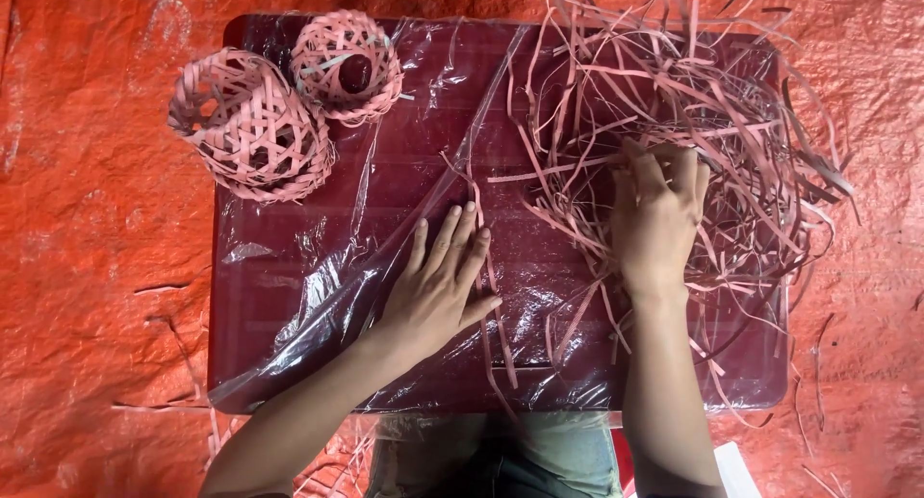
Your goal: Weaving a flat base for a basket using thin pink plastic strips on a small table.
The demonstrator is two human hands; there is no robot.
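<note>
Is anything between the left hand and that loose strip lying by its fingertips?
Nothing visible. The left hand lies flat on the plastic-covered board, and the strip runs right beside its fingers with no object between them. The right hand is off in the strip pile, and the two woven baskets sit at the far left corner.

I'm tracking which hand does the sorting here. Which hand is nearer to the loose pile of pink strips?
Right. The right hand rests in the pile of pink strips, fingers among them. The left hand lies flat on the plastic sheet, at the pile's left edge.
</note>
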